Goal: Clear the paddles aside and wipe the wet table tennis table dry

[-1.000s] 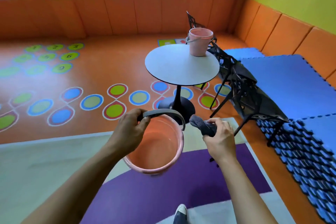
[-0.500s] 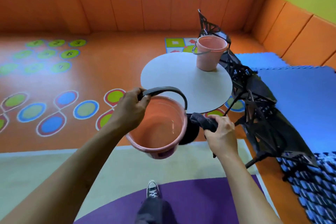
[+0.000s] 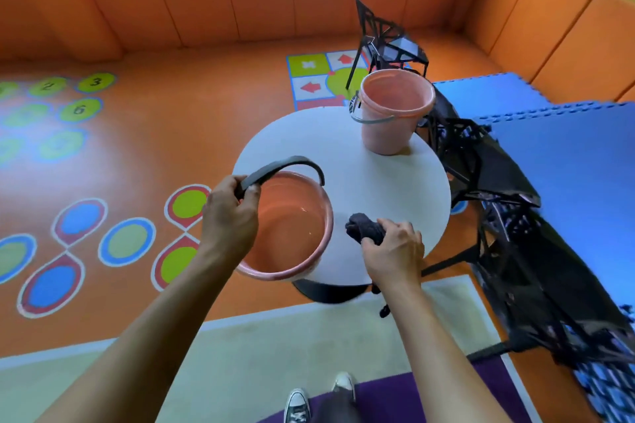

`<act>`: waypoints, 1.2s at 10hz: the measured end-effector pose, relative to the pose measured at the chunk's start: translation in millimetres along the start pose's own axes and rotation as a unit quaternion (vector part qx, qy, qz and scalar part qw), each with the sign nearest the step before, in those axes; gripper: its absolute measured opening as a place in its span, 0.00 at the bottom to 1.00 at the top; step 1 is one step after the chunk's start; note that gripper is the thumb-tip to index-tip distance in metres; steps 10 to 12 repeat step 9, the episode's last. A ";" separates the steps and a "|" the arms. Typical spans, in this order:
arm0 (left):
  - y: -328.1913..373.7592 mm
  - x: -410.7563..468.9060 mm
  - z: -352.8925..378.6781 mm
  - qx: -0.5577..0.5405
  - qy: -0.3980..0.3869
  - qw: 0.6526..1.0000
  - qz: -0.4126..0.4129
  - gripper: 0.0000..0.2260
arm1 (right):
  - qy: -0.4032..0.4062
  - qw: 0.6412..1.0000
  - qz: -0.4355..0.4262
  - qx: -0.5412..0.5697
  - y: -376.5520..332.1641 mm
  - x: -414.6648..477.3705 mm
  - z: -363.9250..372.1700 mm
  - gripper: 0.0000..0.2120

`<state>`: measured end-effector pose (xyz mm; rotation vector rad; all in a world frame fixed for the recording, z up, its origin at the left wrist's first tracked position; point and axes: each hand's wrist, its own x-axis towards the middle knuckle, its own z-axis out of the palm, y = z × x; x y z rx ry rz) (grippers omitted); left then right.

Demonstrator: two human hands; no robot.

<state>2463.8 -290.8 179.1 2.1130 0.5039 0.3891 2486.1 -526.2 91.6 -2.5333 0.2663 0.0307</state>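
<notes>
Left hand (image 3: 229, 216) is gripping the dark handle (image 3: 281, 165) of a pink bucket (image 3: 292, 227), fingers curled round the strap near its left end. The bucket is hanging just right of that hand, over the near-left edge of the round white desk (image 3: 378, 189); can't tell if its base is touching the top. A glint inside is suggesting a little water.

Right hand (image 3: 395, 251) is clenching a dark cloth (image 3: 364, 230). The bunched end is sticking out past the thumb toward the bucket, close to its rim but apart, and a strand is dangling below the wrist. This hand is sitting over the near edge of the desk.

A second pink bucket (image 3: 391, 113) is standing upright on the desk, well beyond both hands, handle down. Black chair (image 3: 388, 41) is standing behind it, and blue foam mats (image 3: 567, 154) are lying far right of the right hand.
</notes>
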 end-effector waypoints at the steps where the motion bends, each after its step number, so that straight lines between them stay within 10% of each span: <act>1: -3.3 46.5 29.8 -0.005 0.012 0.999 -0.032 0.08 | -0.007 1.000 0.003 -0.009 -6.6 58.4 18.9 0.22; 6: 0.0 244.9 108.3 0.052 -0.024 0.998 0.024 0.08 | -0.060 0.991 -0.022 -0.114 -51.8 264.0 108.3 0.13; 12: 1.7 341.8 122.1 0.130 -0.034 0.984 0.118 0.08 | -0.132 0.985 -0.020 -0.112 -57.6 286.8 162.0 0.27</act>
